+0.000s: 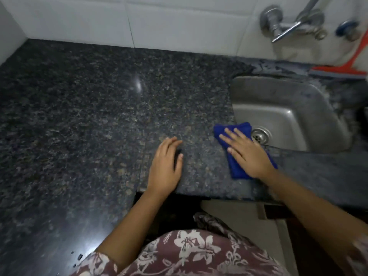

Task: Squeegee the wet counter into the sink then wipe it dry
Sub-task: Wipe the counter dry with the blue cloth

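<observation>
Both hands lay flat with fingers spread: the right hand [246, 152] pressed the blue cloth [237, 150] onto the counter [89, 116] at the sink [294, 120] rim, the left hand [166, 166] bare near the front edge. A stroke too far right could have tipped the cloth into the basin, since it already overhung the rim. Open room stretched left toward the back wall, with the orange squeegee [342, 68] parked behind the sink.

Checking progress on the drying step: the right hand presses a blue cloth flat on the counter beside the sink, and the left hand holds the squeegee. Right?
Not quite. In the head view the left hand rests empty on the counter; the squeegee leans behind the sink. The right hand and blue cloth are as said.
</observation>
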